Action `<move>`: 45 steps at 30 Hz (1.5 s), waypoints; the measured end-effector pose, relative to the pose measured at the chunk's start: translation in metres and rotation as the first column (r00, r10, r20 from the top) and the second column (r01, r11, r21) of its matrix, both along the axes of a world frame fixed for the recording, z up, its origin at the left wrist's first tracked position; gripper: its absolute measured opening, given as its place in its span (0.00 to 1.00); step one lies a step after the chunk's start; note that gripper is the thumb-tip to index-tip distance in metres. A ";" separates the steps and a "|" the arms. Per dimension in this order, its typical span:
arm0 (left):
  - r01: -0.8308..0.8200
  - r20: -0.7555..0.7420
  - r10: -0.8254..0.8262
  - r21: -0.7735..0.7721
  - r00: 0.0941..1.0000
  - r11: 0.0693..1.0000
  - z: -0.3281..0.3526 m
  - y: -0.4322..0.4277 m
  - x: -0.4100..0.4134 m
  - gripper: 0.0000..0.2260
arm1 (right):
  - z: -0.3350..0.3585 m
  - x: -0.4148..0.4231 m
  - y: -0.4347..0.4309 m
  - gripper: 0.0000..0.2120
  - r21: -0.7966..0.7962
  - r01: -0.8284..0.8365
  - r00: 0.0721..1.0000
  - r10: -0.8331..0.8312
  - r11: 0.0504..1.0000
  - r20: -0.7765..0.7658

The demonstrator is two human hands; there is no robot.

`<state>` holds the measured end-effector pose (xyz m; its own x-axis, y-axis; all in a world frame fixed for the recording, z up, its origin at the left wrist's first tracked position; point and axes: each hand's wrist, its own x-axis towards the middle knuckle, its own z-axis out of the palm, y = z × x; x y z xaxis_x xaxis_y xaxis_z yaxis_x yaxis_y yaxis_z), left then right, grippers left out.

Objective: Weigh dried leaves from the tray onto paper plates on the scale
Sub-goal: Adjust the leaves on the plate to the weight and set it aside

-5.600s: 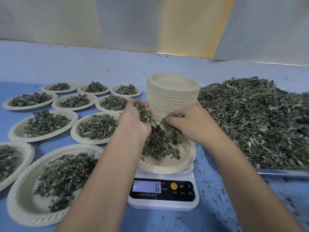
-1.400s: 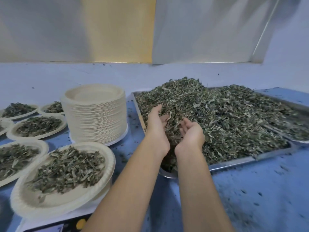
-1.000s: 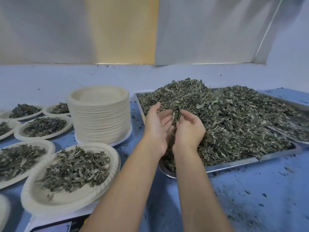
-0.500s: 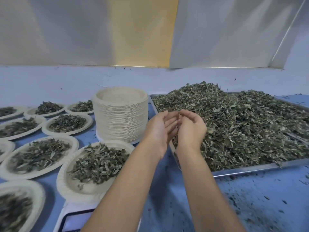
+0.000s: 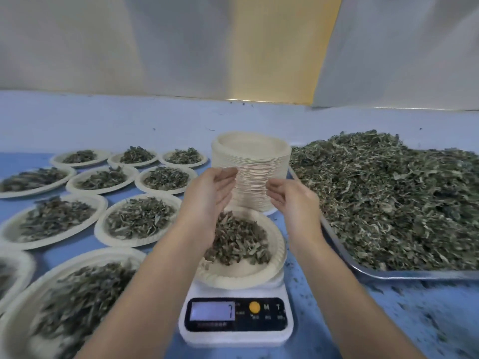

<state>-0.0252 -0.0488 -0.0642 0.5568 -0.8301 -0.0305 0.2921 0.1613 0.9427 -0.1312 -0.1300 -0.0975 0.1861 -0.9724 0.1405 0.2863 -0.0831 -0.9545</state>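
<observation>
A white digital scale stands at the front centre, its display reading 7. On it rests a paper plate holding a mound of dried leaves. My left hand and my right hand hover apart above that plate, palms facing each other, fingers relaxed and holding nothing I can see. To the right, a metal tray carries a large heap of dried leaves.
A tall stack of unused paper plates stands just behind the scale. Several paper plates filled with leaves cover the blue table on the left. Leaf crumbs litter the table at the front right. A wall rises behind.
Both hands left the tray heap, swung left with a cupped scoop of leaves, and now hang spread apart over the plate on the scale. The display went from 6 to 7.
</observation>
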 end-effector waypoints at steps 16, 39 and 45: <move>-0.213 0.079 0.201 0.185 0.976 0.960 -0.039 0.014 0.049 0.13 | -0.019 0.004 -0.004 0.12 0.092 -0.077 0.992 0.086 0.993 -0.095; -0.110 -0.015 0.121 0.321 0.993 0.941 -0.006 0.058 0.118 0.08 | 0.005 0.065 0.029 0.12 0.062 -0.130 0.976 0.139 0.990 -0.166; -0.351 -0.081 0.373 0.207 0.924 0.913 -0.005 0.079 0.174 0.15 | 0.011 0.122 0.053 0.04 0.168 -0.341 0.863 0.379 0.925 -0.334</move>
